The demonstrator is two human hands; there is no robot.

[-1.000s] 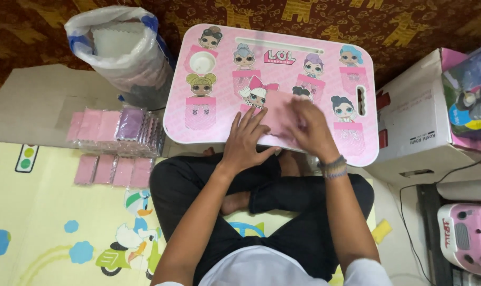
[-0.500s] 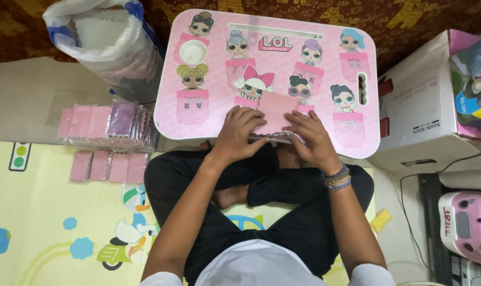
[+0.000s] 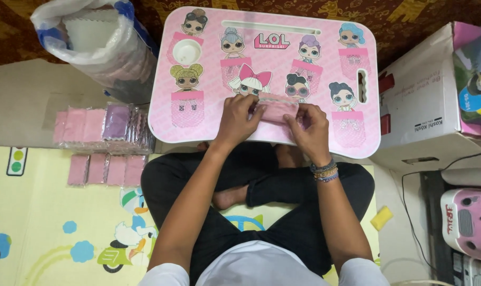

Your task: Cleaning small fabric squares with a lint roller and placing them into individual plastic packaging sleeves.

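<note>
I sit cross-legged behind a pink lap table (image 3: 198, 114) printed with cartoon dolls. My left hand (image 3: 239, 119) and my right hand (image 3: 309, 130) both pinch a small pink cloth piece (image 3: 276, 110) with zigzag edges, folded and lifted a little off the table's near edge. The left fingers grip its left end, the right fingers its right end. Beaded bracelets (image 3: 325, 172) circle my right wrist.
Left of the table lie rows of wrapped pink and purple cloth packets (image 3: 100, 127) and more pink ones (image 3: 105, 169) on a play mat. A plastic bag of white cloth (image 3: 100, 45) stands at the back left. A white carton (image 3: 431, 100) and a pink device (image 3: 470, 222) sit on the right.
The pink cloth was pressed flat under both hands on the table; now both hands have folded it and hold it pinched between the fingers.
</note>
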